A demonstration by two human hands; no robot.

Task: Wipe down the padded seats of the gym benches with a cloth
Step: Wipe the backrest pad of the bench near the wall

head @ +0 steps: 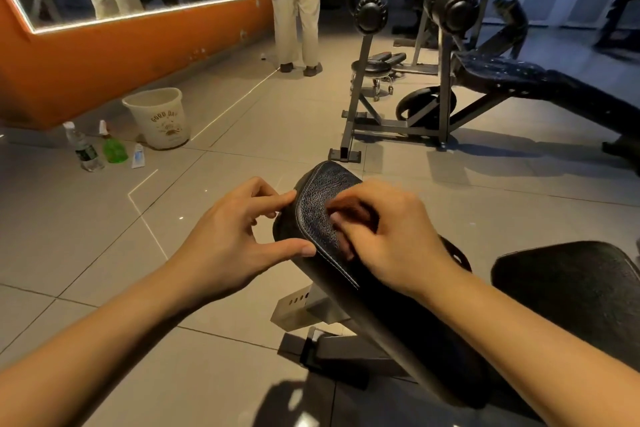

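No cloth was visible in either hand, so the wiping looked not yet begun, or paused; I could not tell how much of the pad was already clean. The left hand [239, 236] had its grip spread, thumb and forefinger touching the left edge of the pad [322, 198]. The right hand [384, 236] lay on top of the pad with its fingers curled and pressed to the surface; whether a small thing was under them, I could not tell. The pad was directly under both grips, and it sloped up and away from the person. A second pad [571, 291] lay to the right of the right grip, and another bench [540, 80] stood far beyond it; both probably remained to be wiped.

The pad was black, with grained leather-like skin, a stitched seam along the edge and rounded corners. Its frame [311, 305] was grey metal with holes. Far left of the left grip stood a pale plastic bucket [159, 118] and some bottles [100, 149] on the tiled floor [104, 253].
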